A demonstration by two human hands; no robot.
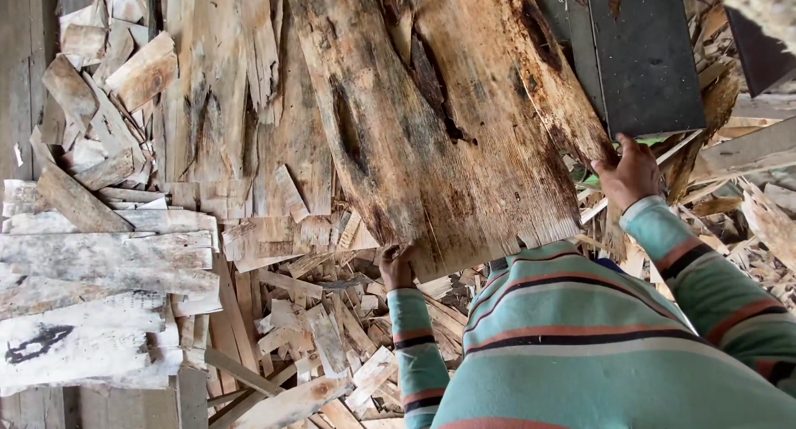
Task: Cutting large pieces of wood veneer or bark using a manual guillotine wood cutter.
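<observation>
- The person is gripping 1 large sheet of wood veneer (448, 139) with both hands, and it is lying tilted across the middle of the view, above a heap of offcuts.
- The left hand (396, 267) is curling its fingers under the sheet's near bottom edge, pinching that edge from below.
- The right hand (628, 174) is clamping the sheet's right edge, with the thumb and fingers closing around the rim.
- The sheet is looking thin and wide, stained dark in patches, with 1 long split running down from the top; I am judging it light for its size but brittle, likely to crack along the grain if it is bent.
- The rough, dry face should be giving a good grip, though splinters seem likely at the ragged edges.
- Holding it at 2 well-separated points along sound edges, away from the split, seems the safest hold.
- Many loose veneer scraps (315, 329) are covering the floor below, too many to count.
- 1 stack of pale sheets (99, 263) is lying at the left.
- 1 dark flat panel (643, 56) is resting at the upper right, just beside the big sheet.
</observation>
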